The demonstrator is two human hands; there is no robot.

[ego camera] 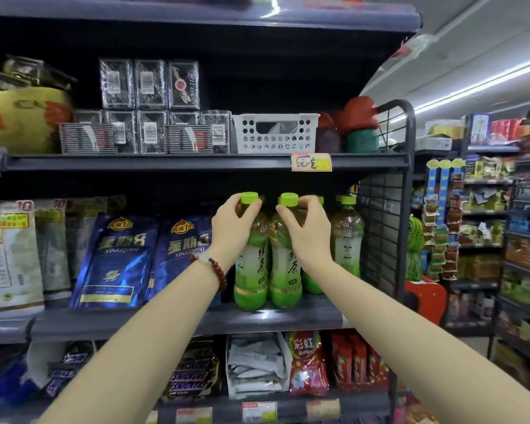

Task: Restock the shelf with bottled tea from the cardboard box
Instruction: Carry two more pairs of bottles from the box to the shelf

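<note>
Hands: left hand [233, 228] and right hand [306, 231] each clamped on one bottle neck.
Done: several bottles [348, 237] stand on the shelf [196, 322].
Left: cardboard box not visible.

Premises: a small retail shop, grocery or convenience type. Grey metal gondola shelving [196, 162] carries packaged goods in tiers, front-faced for sale. Price tags [259, 411] sit in the shelf-edge strips, and a handwritten label [311, 162] is fixed to an upper edge. Stock observed: blue foil bags [117, 261], Snickers bars [190, 377], red Skittles packs [308, 362], green-capped tea bottles [346, 237], cellophane-wrapped boxes [150, 84] and a white perforated basket [274, 133]. A wire mesh panel [380, 228] closes the shelf end. To the right, an aisle runs past further stocked shelving [520, 240], with snack packets on hanging strips [435, 234]. Fluorescent tubes [478, 84] light the ceiling.
</note>
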